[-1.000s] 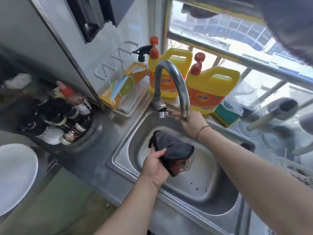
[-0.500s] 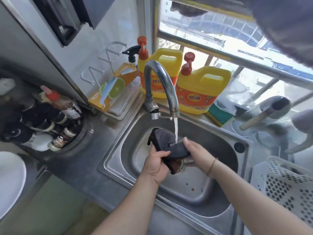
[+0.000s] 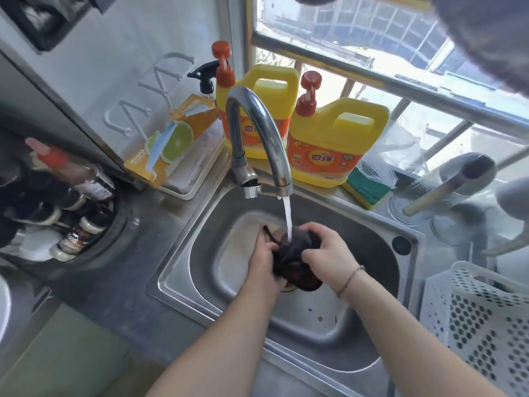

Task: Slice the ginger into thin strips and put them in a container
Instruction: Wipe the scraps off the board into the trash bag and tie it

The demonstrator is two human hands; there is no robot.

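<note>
**A:** Where was the ginger when you checked the head view?

**B:** I couldn't find it anywhere in the frame; no knife, no board either; I judged the slicing hadn't begun. What I saw was a dark, wet, bunched-up cloth (image 3: 294, 253) under the stream of water (image 3: 287, 217) from the curved steel tap (image 3: 257, 133), over the stainless steel sink (image 3: 183, 270).

**A:** And the hands?

**B:** The left hand (image 3: 262, 262) sat at nine o'clock of the cloth, fingers curled into it; the right hand (image 3: 326, 250) sat at three o'clock, fingers wrapped over its top; both were clamped on the fabric, touching it on either side.

**A:** How did you reckon the cloth would handle?

**B:** Soft and limp, heavier for being soaked, likely to drip; I'd have gripped it in a bunch, as they did, rather than by an edge.

**A:** Anything else nearby?

**B:** Two yellow detergent jugs with red pumps (image 3: 335, 144) at twelve o'clock of the sink; a white perforated plastic basket (image 3: 475, 319) at four o'clock; a cluster of seasoning bottles (image 3: 71, 202) at nine; for a container, I couldn't tell which was meant.
</note>
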